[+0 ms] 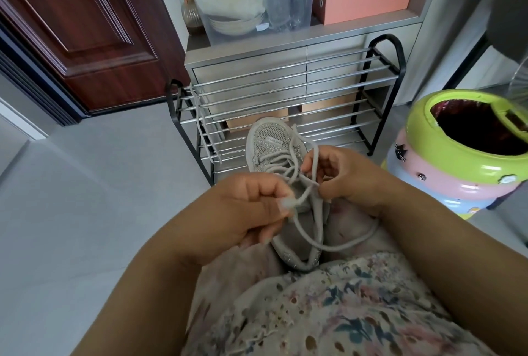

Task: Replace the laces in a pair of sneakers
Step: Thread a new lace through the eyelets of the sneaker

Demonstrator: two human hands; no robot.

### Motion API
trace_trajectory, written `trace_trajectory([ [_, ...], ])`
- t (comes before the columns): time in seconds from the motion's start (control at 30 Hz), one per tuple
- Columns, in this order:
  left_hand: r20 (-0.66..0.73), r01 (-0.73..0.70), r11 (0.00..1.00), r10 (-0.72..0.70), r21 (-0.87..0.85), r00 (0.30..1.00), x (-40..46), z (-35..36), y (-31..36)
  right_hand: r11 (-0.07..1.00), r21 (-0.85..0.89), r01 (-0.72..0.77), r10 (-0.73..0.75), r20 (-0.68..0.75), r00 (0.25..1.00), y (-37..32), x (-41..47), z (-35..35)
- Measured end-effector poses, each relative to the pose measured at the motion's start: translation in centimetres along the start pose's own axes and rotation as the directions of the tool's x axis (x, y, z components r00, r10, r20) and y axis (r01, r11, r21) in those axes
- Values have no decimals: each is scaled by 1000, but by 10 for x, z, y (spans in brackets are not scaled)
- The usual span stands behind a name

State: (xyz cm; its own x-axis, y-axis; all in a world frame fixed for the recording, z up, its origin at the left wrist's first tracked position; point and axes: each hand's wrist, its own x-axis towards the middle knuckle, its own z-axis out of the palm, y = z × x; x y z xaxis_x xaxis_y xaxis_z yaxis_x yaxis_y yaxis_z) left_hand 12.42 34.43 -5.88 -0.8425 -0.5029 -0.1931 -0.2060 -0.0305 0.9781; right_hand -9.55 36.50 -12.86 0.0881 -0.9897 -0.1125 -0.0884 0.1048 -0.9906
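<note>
Head view: a small grey sneaker is held on the lap, toe pointing away toward the rack, heel near the floral dress. A grey lace is crossed through the lower eyelets and hangs slack in loops over the tongue and down past the heel.

The step in hand is judged to be lacing at the upper eyelets, or drawing the two ends even before tying; which of the two cannot be told. The lace seems to be most of the way up this shoe. The next move is likely to call for the free end to be steadied, aimed at the next eyelet and pulled through until the slack below is taken up, without the lower crossings being dragged loose.

The left hand is curled tight, and one lace strand is pinched between thumb and forefinger just beside the shoe's opening. The right hand is also curled, and a loop of lace is held up in its fingertips above the tongue. Neither hand is seen to grip the shoe itself.

A second lace is draped over the left end of the rack's top rails. A green-rimmed bin stands on the floor to the right, and a brown door is at the far left.
</note>
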Motion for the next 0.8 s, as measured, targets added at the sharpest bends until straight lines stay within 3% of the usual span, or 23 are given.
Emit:
trace_trajectory([
  [0.07, -178, 126, 939, -71, 320, 981, 5, 2, 0, 1000, -2, 0, 0, -5, 1000, 0, 1, 0],
  [0.13, -366, 183, 829, 27, 528, 930, 14, 9, -7, 1000, -9, 7, -7, -3, 1000, 0, 1, 0],
  [0.27, -423, 189, 725, 155, 662, 893, 32, 19, -23, 1000, -16, 25, -25, 20, 1000, 0, 0, 0],
  [0.4, -372, 150, 696, 179, 702, 911, 42, 23, -29, 999, -12, 53, -53, 45, 998, 2, 0, 0],
  [0.7, -381, 79, 826, 171, 558, 909, 43, 20, -30, 991, -94, 95, -85, 107, 991, -2, -1, 2],
  [0.8, -364, 80, 820, 162, 567, 917, 41, 17, -30, 982, -149, 118, -100, 121, 988, -3, -2, 3],
])
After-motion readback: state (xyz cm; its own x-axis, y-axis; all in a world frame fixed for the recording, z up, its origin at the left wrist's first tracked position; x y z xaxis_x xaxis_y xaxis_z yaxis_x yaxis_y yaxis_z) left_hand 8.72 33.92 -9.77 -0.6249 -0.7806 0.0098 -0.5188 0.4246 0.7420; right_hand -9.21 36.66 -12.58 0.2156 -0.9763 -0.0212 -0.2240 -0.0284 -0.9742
